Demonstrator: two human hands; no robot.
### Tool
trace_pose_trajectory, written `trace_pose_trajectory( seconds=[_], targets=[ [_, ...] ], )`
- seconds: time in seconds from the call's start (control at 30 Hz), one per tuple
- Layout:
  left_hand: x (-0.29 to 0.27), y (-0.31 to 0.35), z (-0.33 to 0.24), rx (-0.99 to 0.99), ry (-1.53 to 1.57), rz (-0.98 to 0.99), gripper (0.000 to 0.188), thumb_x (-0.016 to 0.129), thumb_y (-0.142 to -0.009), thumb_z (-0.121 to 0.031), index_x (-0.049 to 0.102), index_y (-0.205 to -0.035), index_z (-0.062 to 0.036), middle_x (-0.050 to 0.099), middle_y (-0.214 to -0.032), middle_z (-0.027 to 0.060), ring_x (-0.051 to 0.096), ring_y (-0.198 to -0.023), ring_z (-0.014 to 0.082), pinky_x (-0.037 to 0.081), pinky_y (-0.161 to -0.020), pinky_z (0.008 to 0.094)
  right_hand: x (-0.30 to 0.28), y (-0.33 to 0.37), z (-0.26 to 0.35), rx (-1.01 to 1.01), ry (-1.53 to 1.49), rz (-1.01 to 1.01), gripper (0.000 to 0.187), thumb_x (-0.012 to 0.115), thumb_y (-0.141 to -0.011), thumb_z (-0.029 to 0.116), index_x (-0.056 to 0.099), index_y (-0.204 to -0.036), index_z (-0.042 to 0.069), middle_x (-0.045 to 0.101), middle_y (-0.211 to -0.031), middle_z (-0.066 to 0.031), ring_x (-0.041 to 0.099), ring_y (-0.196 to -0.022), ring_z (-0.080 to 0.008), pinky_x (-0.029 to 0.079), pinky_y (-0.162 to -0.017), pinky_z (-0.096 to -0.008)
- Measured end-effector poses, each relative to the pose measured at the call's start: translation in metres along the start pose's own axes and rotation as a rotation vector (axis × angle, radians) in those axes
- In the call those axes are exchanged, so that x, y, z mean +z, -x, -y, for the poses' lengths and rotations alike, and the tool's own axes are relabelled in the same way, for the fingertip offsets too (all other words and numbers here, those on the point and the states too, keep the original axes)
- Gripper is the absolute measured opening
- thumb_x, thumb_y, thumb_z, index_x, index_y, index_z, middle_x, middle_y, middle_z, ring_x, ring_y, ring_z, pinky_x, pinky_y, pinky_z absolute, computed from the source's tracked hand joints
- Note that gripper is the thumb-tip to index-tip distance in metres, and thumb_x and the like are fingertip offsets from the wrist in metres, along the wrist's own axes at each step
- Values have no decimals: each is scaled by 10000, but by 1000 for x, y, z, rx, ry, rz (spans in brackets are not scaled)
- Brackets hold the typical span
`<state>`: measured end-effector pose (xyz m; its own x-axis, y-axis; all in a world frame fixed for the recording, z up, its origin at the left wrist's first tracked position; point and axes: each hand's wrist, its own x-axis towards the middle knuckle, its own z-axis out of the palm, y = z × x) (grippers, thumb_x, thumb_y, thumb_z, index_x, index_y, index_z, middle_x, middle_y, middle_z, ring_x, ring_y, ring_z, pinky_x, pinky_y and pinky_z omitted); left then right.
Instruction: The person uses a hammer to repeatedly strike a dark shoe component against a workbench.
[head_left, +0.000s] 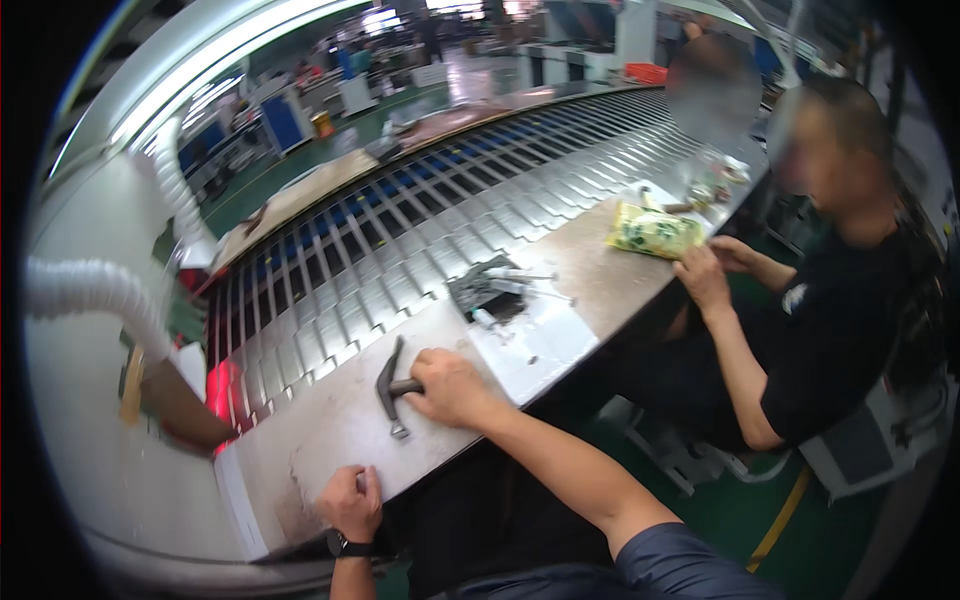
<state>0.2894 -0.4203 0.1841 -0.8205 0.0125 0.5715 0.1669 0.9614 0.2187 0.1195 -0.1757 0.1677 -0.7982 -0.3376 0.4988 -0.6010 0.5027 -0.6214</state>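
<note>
My right hand [452,388] is wrapped round the handle of a claw hammer [390,388], close below its head. The hammer lies low over the pale board [330,400], its dark curved claw pointing away from me and its face toward me. My left hand [352,503], with a dark watch on the wrist, rests at the board's near edge. Its fingers are curled with the thumb beside them; whatever they may hold is too small to make out.
Right of my hand, a white sheet [540,345] bears a dark tray [485,288] with small tools. A co-worker [830,270] sits at the right, hands by a yellow-green packet [655,232]. Metal slats [400,235] run behind the boards. A white ribbed hose [95,285] hangs at left.
</note>
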Motion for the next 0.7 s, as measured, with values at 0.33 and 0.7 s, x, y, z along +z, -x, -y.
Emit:
trace_pose_trajectory(
  seconds=[0.33, 0.7],
  targets=[
    [-9, -7, -4, 46, 86, -16, 144, 872, -910, -165, 750, -894, -91, 666, -691, 93, 660, -590, 301, 502, -561, 438, -5, 5, 7, 61, 18, 23, 285, 889, -876, 273, 802, -1010, 37, 761, -1110, -131, 735, -1094, -347, 586, -959, -467],
    [-4, 2, 4, 19, 51, 31, 125, 841, -918, -99, 724, -932, -56, 608, -717, 110, 580, -584, 318, 438, -575, 476, 1, 1, 6, 9, -30, 18, 300, 879, -878, 282, 729, -952, 33, 692, -1066, -163, 694, -1056, -377, 576, -945, -495]
  ],
)
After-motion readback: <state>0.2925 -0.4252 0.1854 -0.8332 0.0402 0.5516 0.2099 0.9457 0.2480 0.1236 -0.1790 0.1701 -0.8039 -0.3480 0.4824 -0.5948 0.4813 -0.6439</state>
